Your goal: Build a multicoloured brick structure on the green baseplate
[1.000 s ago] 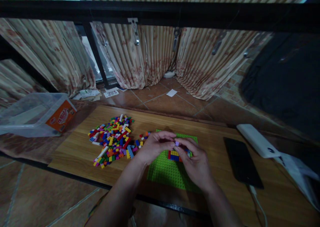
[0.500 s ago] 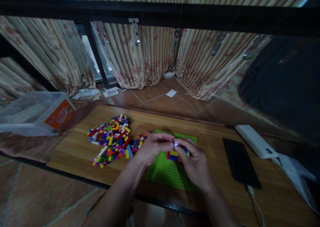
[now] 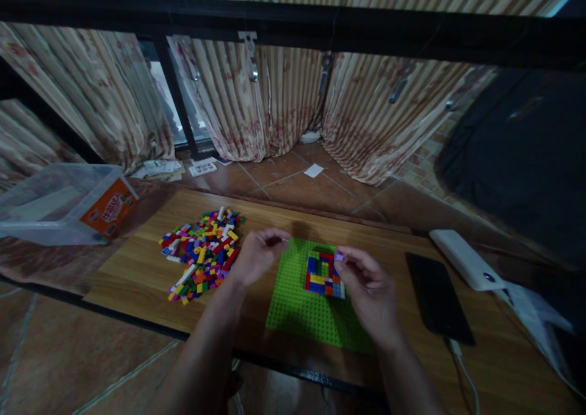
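Observation:
My right hand (image 3: 368,287) pinches a small purple toy brick (image 3: 339,256) between thumb and fingers, over the right edge of a brick build. That build (image 3: 323,279) is a low, hollow rectangle of red, blue, yellow and other coloured bricks. It sits on a green studded baseplate (image 3: 302,323). To the left, my left hand (image 3: 259,255) hovers by the baseplate's far left corner, thumb and fingertips pressed together. A pale speck shows at its fingertips, too small to name. Left of that hand lies a heap of loose bricks (image 3: 206,250) in many colours.
On the wooden table (image 3: 132,274), a black phone (image 3: 439,299) with a white cable lies at right, beside a white power bank (image 3: 467,259). A clear plastic bin (image 3: 59,220) with an orange label stands at far left. Curtains (image 3: 293,104) hang behind.
My hands have moved apart: the left went leftward, while the right kept the purple brick and shifted slightly right. The build between them now shows more fully.

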A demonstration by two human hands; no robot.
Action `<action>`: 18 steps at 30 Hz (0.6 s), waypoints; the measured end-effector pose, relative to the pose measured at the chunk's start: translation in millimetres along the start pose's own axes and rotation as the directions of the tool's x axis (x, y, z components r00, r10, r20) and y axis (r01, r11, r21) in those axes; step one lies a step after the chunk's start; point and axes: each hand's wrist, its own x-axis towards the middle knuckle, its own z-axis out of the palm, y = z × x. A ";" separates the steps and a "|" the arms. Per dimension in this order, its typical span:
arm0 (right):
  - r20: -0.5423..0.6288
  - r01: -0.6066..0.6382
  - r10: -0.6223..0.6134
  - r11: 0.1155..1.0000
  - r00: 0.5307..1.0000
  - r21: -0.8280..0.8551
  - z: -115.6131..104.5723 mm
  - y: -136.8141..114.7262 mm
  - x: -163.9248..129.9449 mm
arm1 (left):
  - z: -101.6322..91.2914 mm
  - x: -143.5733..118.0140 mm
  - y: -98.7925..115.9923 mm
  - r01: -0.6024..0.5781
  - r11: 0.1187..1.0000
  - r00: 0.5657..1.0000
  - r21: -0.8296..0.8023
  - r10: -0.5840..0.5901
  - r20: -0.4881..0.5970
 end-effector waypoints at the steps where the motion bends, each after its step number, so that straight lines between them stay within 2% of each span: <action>1: -0.035 -0.017 0.017 1.000 0.999 -0.001 -3.1 1.2 1.5 | -7.4 2.4 -2.4 -0.027 0.988 0.997 0.154 0.038 -0.069; 2: -0.073 -0.036 0.035 0.999 0.997 -0.011 -6.5 2.4 3.3 | -14.3 4.4 -4.3 -0.034 0.948 0.989 0.315 0.077 -0.125; 4: -0.159 -0.086 0.077 0.995 0.984 -0.055 -13.8 4.7 7.6 | -25.1 6.7 -6.5 -0.014 0.806 0.976 0.592 0.140 -0.168; 7: -0.260 -0.168 0.136 0.980 0.956 -0.107 -23.5 7.5 13.7 | -31.0 7.1 -6.8 0.063 0.586 0.979 0.808 0.121 -0.163; 9: -0.285 -0.195 0.156 0.974 0.946 -0.113 -27.4 9.0 16.0 | -28.8 6.0 -6.1 0.114 0.495 0.985 0.861 0.060 -0.164; 12: -0.266 -0.195 0.146 0.967 0.953 -0.167 -29.3 10.4 16.4 | -22.8 3.8 -4.3 0.183 0.420 0.981 0.889 -0.021 -0.192; 15: -0.213 -0.186 0.135 0.952 0.968 -0.242 -28.4 11.5 14.6 | -20.1 1.9 -2.8 0.243 0.384 0.969 0.891 -0.056 -0.240; 18: -0.143 -0.167 0.130 0.943 0.981 -0.289 -27.4 14.0 12.5 | -21.4 1.0 -3.5 0.252 0.375 0.966 0.892 -0.037 -0.257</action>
